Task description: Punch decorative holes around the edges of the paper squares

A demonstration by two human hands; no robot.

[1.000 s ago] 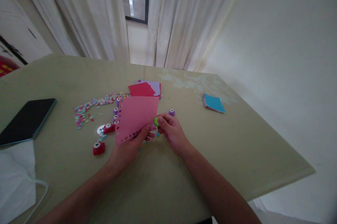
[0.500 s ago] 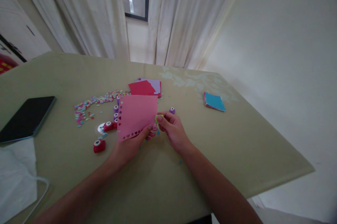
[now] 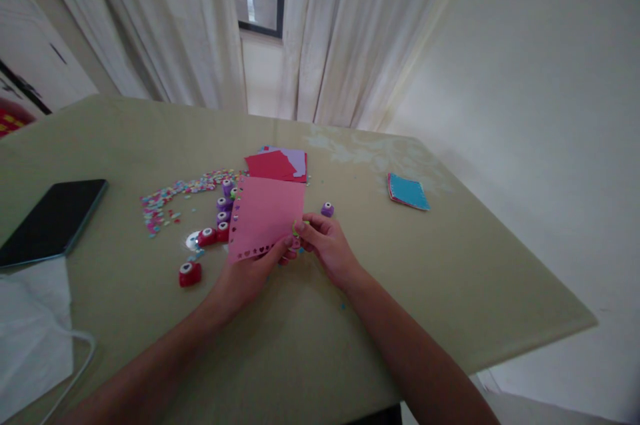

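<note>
A sheet of pink paper [image 3: 270,215] is pinched in my left hand [image 3: 257,268] by its lower right corner, thumb on top. Small cut-out shapes, hearts among them, run along its left and lower edges. My right hand [image 3: 327,245] is closed on a small green craft punch [image 3: 296,228] at the paper's right edge, mostly hidden by the fingers. Whether the punch is pressed down cannot be seen. Left of the paper stand several purple craft punches [image 3: 223,204] and red craft punches [image 3: 190,274]. One purple punch [image 3: 327,209] sits beyond my right hand.
Colourful paper confetti [image 3: 170,197] is strewn at the left. Red and lilac sheets [image 3: 273,164] lie behind the pink paper. A stack of blue-topped squares [image 3: 409,192] is at the right. A black tablet [image 3: 53,220] and white mask-like item [image 3: 35,338] lie at the left.
The pink paper has shifted slightly right, its right edge now meeting the green punch and fingers of my right hand. More of the purple punches shows on its left.
</note>
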